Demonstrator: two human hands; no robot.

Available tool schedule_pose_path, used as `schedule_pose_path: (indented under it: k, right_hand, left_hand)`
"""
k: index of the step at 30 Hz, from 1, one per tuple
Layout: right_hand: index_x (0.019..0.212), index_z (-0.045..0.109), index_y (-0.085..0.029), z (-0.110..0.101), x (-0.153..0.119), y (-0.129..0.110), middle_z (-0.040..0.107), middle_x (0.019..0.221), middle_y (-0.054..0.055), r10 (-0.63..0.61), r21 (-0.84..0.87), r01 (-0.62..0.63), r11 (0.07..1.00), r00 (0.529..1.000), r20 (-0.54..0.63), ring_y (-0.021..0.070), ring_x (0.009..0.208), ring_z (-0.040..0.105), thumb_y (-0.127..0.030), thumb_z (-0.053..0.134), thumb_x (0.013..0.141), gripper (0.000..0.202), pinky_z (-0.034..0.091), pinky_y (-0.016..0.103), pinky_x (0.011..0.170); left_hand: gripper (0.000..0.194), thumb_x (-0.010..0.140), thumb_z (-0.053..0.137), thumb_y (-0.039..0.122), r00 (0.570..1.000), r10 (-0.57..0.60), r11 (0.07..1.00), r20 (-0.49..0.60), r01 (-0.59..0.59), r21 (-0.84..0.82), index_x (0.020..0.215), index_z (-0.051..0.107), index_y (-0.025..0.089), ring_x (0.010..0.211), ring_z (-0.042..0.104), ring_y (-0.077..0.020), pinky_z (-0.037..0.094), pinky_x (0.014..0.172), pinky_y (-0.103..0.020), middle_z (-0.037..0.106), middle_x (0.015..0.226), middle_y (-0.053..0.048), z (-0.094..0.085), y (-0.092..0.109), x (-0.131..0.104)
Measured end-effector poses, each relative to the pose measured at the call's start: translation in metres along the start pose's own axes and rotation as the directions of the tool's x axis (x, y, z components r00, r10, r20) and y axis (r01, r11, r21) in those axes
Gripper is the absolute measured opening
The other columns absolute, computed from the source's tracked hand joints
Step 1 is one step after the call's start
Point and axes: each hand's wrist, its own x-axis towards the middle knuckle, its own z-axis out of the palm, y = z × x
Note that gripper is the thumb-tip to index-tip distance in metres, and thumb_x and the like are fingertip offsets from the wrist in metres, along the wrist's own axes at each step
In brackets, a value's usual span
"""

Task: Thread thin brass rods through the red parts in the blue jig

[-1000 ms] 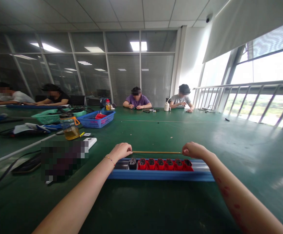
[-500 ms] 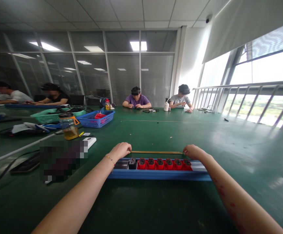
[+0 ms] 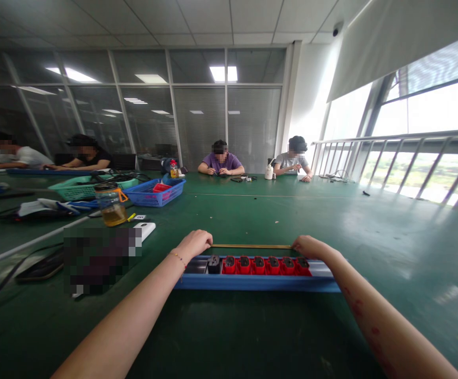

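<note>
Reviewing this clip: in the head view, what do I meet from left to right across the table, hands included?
Flat black device → jar → blue basket → left hand → thin yellowish strip → right hand → small black object. Overlapping items are left out.

Beyond the grip [image 3: 198, 242], the green counter [image 3: 229, 210] runs toward glass partitions [image 3: 201, 123], daylight entering through windows [image 3: 446, 113] rightward.

Left hand [image 3: 198, 243], right hand [image 3: 308, 247] at opposite ends of thin sticks [image 3: 252, 246].
</note>
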Motion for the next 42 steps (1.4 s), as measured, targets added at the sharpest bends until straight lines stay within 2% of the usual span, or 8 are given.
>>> schedule_pose_path:
  k: [5,8,16,19,25,31,36,42]
  right_hand:
    - [0.107,0.061,-0.019,0.002,0.001,0.000,0.063,0.106,0.010,0.021,-0.014,-0.022,1.000,0.999,-0.035,0.0240,0.096,0.058,-0.020,0.054,0.071,0.037,0.044,0.030,0.081]
    - [0.115,0.053,-0.026,0.001,0.001,-0.002,0.058,0.115,0.005,-0.011,-0.008,0.011,1.000,0.999,-0.045,0.0221,0.102,0.054,-0.023,0.058,0.069,0.047,0.042,0.029,0.083]
    - [0.098,0.062,-0.024,0.001,0.007,-0.012,0.065,0.098,0.004,-0.010,-0.019,0.009,1.000,0.999,-0.045,0.0212,0.090,0.059,-0.017,0.049,0.072,0.030,0.042,0.027,0.073]
    - [0.098,0.061,-0.024,0.000,0.006,-0.014,0.065,0.096,0.004,-0.002,-0.016,0.001,1.000,0.999,-0.049,0.0204,0.088,0.059,-0.018,0.048,0.074,0.029,0.041,0.026,0.071]
    - [0.098,0.059,-0.026,-0.002,0.001,-0.015,0.063,0.096,0.004,-0.002,0.009,0.002,1.000,0.999,-0.041,0.0207,0.086,0.058,-0.029,0.050,0.075,0.026,0.041,0.026,0.065]
    - [0.089,0.060,-0.020,-0.013,-0.005,-0.013,0.063,0.091,0.007,-0.035,0.075,0.040,0.996,0.997,-0.064,0.0212,0.083,0.057,-0.037,0.049,0.077,0.023,0.040,0.026,0.065]
    - [0.089,0.060,-0.019,-0.046,-0.029,-0.007,0.061,0.078,0.003,-0.139,0.181,0.146,0.973,0.989,-0.050,0.0158,0.068,0.054,-0.046,0.048,0.076,0.032,0.039,0.022,0.058]
    - [0.087,0.059,-0.015,-0.084,-0.067,-0.008,0.049,0.063,-0.001,-0.257,0.554,0.222,0.803,0.966,-0.015,0.0113,0.057,0.043,-0.056,0.038,0.080,0.046,0.039,0.023,0.055]
  left_hand:
    - [0.016,0.070,0.054,0.016,1.000,0.026,0.999,0.002,-0.026,0.024,0.076,0.066,0.025,0.078,0.059,-0.0142,0.042,0.069,-0.022,0.066,0.083,0.001,-0.002,0.002,-0.001]
    - [0.018,0.070,0.051,0.014,0.998,0.065,0.997,0.005,-0.065,0.040,0.076,0.065,0.025,0.076,0.059,-0.0141,0.042,0.066,-0.021,0.065,0.083,0.001,-0.004,0.004,-0.001]
    - [0.018,0.063,0.053,0.012,0.993,0.119,0.988,0.020,-0.121,0.092,0.074,0.061,0.023,0.069,0.057,-0.0141,0.040,0.058,-0.021,0.063,0.076,0.000,-0.001,0.005,0.001]
    - [0.012,0.070,0.051,0.019,0.992,0.128,0.986,0.000,-0.127,0.109,0.075,0.061,0.022,0.071,0.057,-0.0140,0.040,0.060,-0.022,0.060,0.079,-0.001,0.000,0.007,0.000]
    - [0.024,0.084,0.036,0.025,0.987,0.149,0.981,-0.055,-0.141,0.131,0.080,0.059,0.020,0.073,0.057,-0.0134,0.040,0.065,-0.023,0.057,0.085,-0.003,-0.009,0.014,-0.005]
    - [0.021,0.087,0.033,0.025,0.971,0.206,0.972,-0.124,-0.188,0.141,0.082,0.053,0.020,0.075,0.057,-0.0154,0.038,0.063,-0.024,0.061,0.079,-0.002,-0.030,0.023,-0.011]
    - [0.022,0.087,0.032,0.028,0.965,0.220,0.974,-0.144,-0.209,0.092,0.085,0.053,0.021,0.079,0.056,-0.0157,0.037,0.064,-0.024,0.061,0.085,-0.002,-0.061,0.031,-0.020]
    - [0.028,0.087,0.028,0.031,0.980,0.182,0.983,-0.085,-0.180,0.031,0.086,0.054,0.022,0.079,0.055,-0.0162,0.036,0.065,-0.025,0.061,0.087,-0.002,-0.089,0.042,-0.037]
